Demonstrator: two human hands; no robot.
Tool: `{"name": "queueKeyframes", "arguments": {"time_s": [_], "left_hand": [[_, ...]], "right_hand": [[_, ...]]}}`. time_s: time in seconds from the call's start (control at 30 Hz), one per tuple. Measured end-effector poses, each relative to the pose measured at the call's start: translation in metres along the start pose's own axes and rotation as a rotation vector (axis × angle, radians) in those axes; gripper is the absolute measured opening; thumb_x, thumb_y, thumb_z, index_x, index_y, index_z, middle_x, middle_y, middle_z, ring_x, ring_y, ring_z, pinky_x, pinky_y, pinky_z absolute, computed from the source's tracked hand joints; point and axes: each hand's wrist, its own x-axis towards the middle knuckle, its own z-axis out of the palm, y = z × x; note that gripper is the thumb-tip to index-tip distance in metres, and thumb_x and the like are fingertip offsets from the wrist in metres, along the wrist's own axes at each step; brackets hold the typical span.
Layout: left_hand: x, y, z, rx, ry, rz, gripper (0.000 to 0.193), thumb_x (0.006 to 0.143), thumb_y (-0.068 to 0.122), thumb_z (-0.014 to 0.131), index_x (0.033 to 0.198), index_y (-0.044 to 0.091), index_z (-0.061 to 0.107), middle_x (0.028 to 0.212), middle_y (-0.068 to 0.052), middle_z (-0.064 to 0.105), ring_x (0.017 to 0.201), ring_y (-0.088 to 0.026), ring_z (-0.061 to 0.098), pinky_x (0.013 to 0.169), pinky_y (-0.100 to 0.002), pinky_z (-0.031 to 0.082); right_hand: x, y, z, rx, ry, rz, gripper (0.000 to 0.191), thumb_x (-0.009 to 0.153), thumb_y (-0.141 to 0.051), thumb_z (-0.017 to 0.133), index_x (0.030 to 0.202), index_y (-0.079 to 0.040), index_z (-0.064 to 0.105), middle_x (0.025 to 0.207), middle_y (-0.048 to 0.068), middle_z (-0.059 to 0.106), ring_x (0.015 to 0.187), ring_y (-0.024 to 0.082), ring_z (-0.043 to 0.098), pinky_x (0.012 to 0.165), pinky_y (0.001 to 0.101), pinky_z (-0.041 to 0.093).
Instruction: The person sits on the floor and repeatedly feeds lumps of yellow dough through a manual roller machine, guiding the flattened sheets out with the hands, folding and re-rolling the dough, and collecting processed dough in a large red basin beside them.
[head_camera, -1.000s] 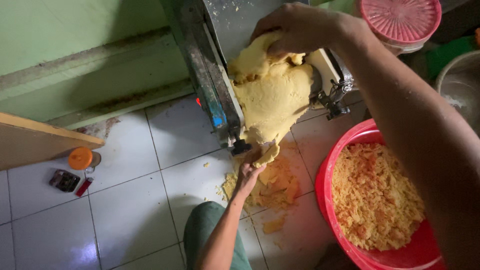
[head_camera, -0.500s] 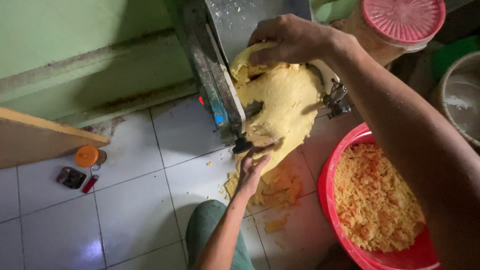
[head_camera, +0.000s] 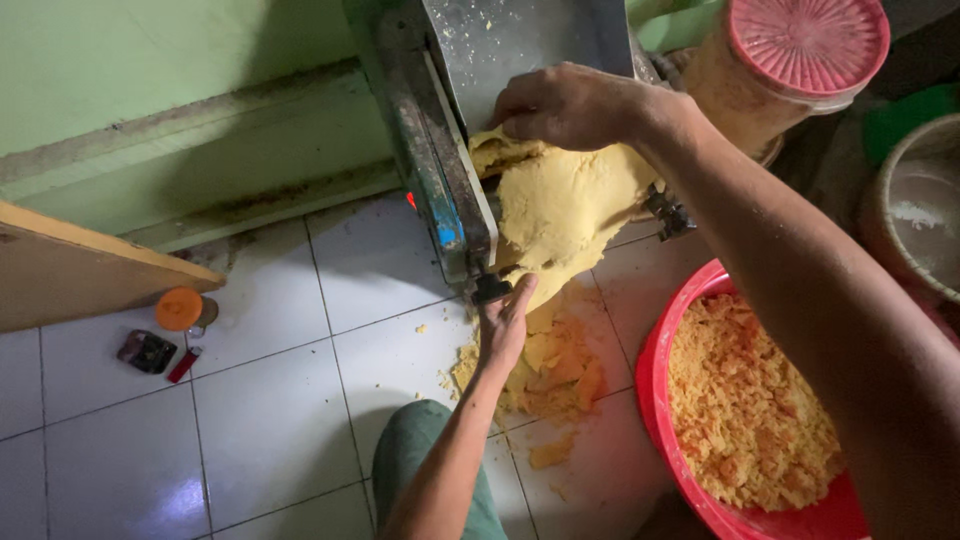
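Under my right hand (head_camera: 565, 105), fingers curled onto dough (head_camera: 565, 215) hanging lengthwise toward my left hand (head_camera: 503, 325), fingers together beneath.

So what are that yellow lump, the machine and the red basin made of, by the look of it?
Yellow lump: soft, matte dough; it sags and creases under the hands. Machine: probably steel, grey and dull, with worn blue paint on one edge. Red basin: likely plastic, with a smooth, glossy rim.
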Motion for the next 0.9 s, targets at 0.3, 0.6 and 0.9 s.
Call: {"name": "queueKeyframes", "arguments": {"time_s": [0.3,0.6,0.9], "left_hand": [[-0.004,0.032,0.011,0.059,0.057,0.057,0.050,0.103,0.041,0.068,0.109,-0.008,0.064,0.100,-0.010,0.065,0.095,-0.018,0.060,0.084,-0.036,0.049],[-0.018,0.075,0.060,-0.080,0.435,0.045,0.046,0.095,0.043,0.070,0.116,0.002,0.063,0.108,-0.006,0.065,0.102,-0.018,0.058,0.094,-0.033,0.045],[-0.011,0.089,0.071,-0.352,0.477,0.081,0.042,0.096,0.023,0.078,0.109,-0.010,0.056,0.108,-0.012,0.055,0.103,-0.025,0.051,0.098,-0.040,0.045]], "right_hand": [[-0.003,0.006,0.011,-0.051,0.053,-0.162,0.036,0.087,-0.027,0.077,0.117,-0.007,0.073,0.111,0.014,0.073,0.104,0.032,0.069,0.090,0.0440,0.053],[0.007,0.008,0.022,-0.041,0.023,-0.094,0.030,0.092,-0.023,0.070,0.119,-0.010,0.074,0.112,0.011,0.076,0.106,0.028,0.072,0.093,0.0418,0.055],[-0.051,-0.029,0.016,-0.360,0.197,-0.314,0.086,0.068,-0.057,0.085,0.136,-0.008,0.069,0.141,0.015,0.062,0.130,0.033,0.056,0.109,0.0492,0.044]]}}
